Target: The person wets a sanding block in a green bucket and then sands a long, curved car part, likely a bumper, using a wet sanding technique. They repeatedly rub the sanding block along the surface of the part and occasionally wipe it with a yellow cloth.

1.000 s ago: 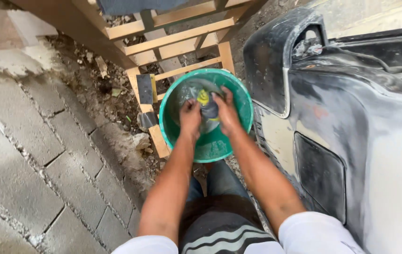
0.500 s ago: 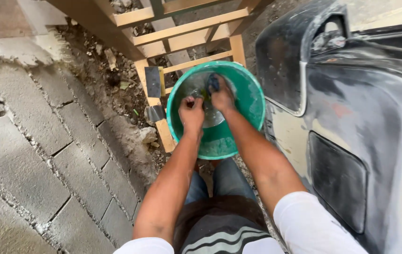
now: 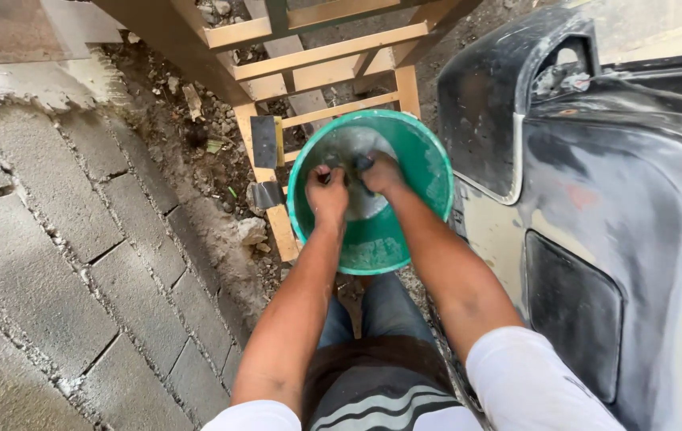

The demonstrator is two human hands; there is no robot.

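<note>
Nearest to us are our white sleeves and bare forearms, reaching down over our jeans [image 3: 381, 319] toward a green bucket [image 3: 429, 172]. The bucket sits on a pale wooden frame [image 3: 333, 56], just in front of our knees, with grey murky water in its bottom. Our left hand [image 3: 327, 194] is inside the bucket, fingers curled into a loose fist around something small and dark that we cannot make out. Our right hand [image 3: 381, 172] is just beside it, fingers bent around a dark wet piece, perhaps a pad or cloth; its exact kind is hidden. The two hands nearly touch above the water.

To our left lie grey paving blocks [image 3: 62, 263], then a strip of dirt and rubble [image 3: 197, 136]. Two flat scrapers [image 3: 264, 142] rest on the frame's rail beside the bucket. To our right stands a dark, sanded car body panel [image 3: 596, 199].
</note>
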